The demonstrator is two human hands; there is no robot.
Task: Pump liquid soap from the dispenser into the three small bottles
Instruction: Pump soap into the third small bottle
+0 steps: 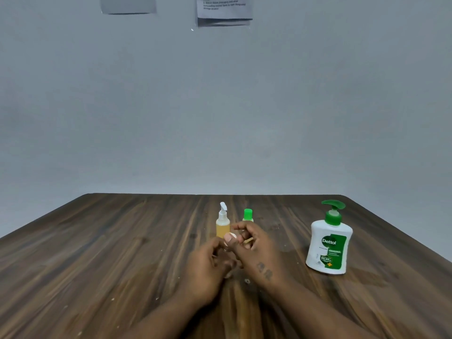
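Note:
A white Dettol soap dispenser (329,243) with a green pump head stands upright at the right of the wooden table (122,241). Near the table's middle stands a small bottle with a white spray top (222,226), holding amber liquid. Just right of it is a small green-capped bottle (248,214), its lower part hidden behind my fingers. My left hand (208,267) and my right hand (256,253) meet in front of these two and close around a third small bottle (248,240). Only a yellow sliver and a whitish cap show between the fingers.
A grey wall rises behind the table's far edge, with two paper sheets (223,11) taped high up. Small crumbs or droplets dot the wood near my hands. The dispenser stands about a hand's width right of my right hand.

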